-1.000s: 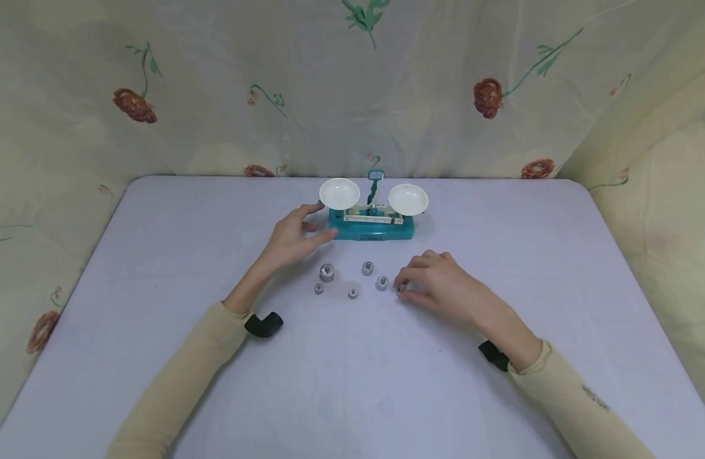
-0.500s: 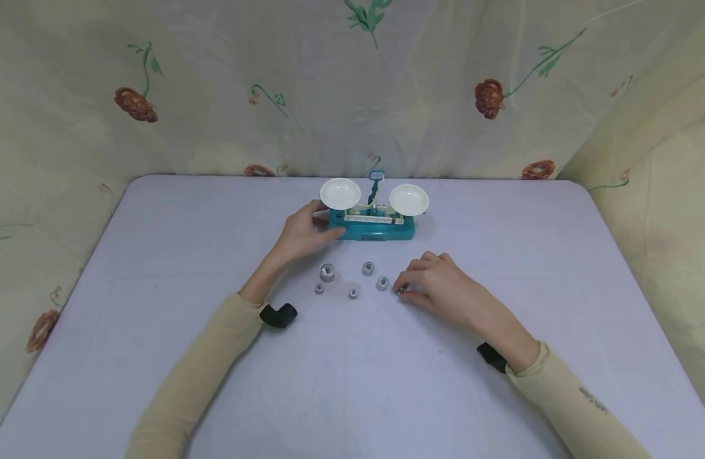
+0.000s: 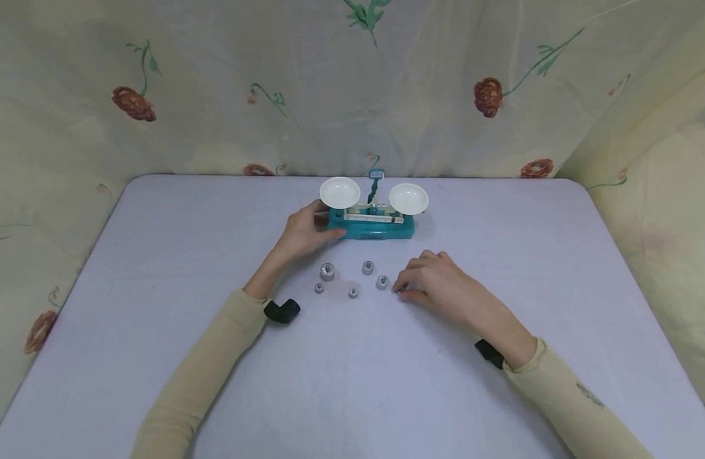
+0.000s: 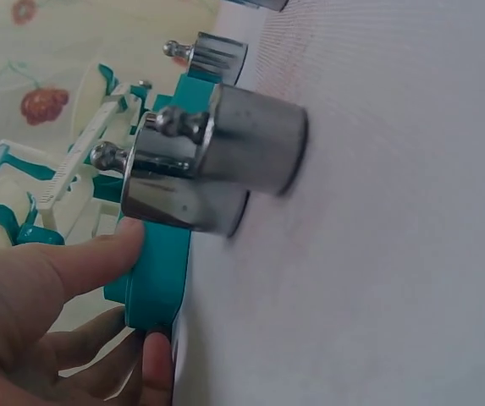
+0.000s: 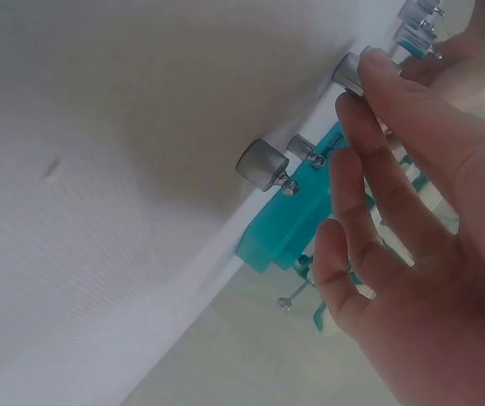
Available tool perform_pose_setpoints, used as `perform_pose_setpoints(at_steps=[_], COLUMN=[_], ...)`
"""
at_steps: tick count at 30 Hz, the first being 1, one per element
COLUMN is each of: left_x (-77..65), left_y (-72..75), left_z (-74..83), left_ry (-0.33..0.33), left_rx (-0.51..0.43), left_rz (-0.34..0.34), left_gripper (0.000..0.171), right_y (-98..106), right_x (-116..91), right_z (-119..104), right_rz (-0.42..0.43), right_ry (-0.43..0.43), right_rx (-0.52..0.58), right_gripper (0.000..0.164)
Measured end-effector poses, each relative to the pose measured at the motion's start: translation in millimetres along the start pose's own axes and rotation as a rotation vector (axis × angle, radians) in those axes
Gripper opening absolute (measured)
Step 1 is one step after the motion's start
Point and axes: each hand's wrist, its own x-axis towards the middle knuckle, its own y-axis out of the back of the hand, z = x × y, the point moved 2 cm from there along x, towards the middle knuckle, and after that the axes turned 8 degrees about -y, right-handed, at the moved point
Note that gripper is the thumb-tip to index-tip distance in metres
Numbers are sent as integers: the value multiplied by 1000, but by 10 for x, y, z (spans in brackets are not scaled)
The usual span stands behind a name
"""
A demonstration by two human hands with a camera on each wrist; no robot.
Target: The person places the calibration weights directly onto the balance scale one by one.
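A teal balance scale (image 3: 375,231) with two white pans stands near the far edge of the table. My left hand (image 3: 303,234) grips the left end of its base, thumb at the front and fingers behind, as the left wrist view shows too. Nearer to me, my right hand (image 3: 447,287) pinches a small metal weight (image 3: 403,289) between thumb and index finger, low at the tabletop. Fingertips cover part of that weight. Several silver knobbed weights, among them a large one (image 3: 327,272) and a small one (image 3: 353,293), stand upright between the hands.
Under everything lies a white cloth-covered table (image 3: 352,382). A pale curtain (image 3: 421,83) with printed flowers hangs behind its far edge. The left pan (image 3: 339,192) and right pan (image 3: 408,199) sit raised above the scale's base.
My left hand has moved right and its thumb and fingers have closed round the scale's left end. The right hand stays nearly in place at the small weight.
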Motion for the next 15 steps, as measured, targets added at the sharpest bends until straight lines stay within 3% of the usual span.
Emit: perform_pose_setpoints(at_steps=[15], left_x=[-2], left_y=[-15], left_z=[-24], left_ry=[-22], left_rx=[-5], left_rz=[-6], left_gripper=[69], right_y=[-12], right_x=[17], right_z=[7], right_rz=[8], right_ry=[20], right_rx=[-9], right_gripper=[16])
